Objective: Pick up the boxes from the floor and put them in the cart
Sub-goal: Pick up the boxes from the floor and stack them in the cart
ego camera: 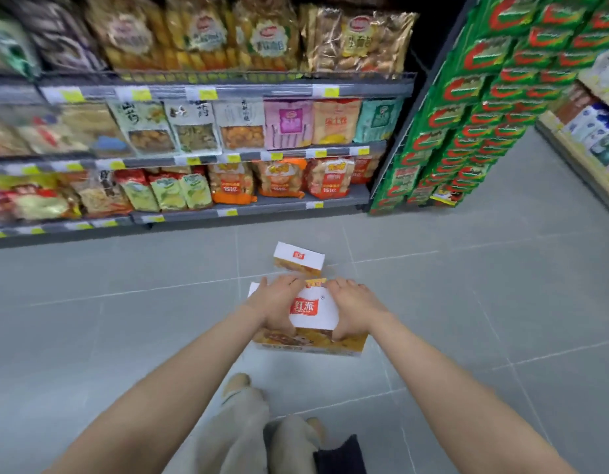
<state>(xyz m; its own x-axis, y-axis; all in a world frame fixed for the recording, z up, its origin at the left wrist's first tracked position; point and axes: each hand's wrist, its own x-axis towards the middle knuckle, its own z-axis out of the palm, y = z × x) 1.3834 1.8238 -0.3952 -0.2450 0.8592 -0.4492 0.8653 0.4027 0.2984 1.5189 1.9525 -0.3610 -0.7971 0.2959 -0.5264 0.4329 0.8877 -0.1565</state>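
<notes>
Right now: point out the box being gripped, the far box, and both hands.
near box (311, 307), head view, white top by the red logo
far box (299, 256), head view, white top face
left hand (279, 299), head view, back of hand
right hand (352, 302), head view, back of hand

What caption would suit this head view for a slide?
Both hands, left and right, grip a snack box above the floor; another box lies beyond, near snack shelves.

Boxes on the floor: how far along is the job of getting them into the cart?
Early, it seems. No cart is in view, so nothing shows as done. The left hand and right hand grip the near box by its sides. A second box still lies on the floor behind.
</notes>
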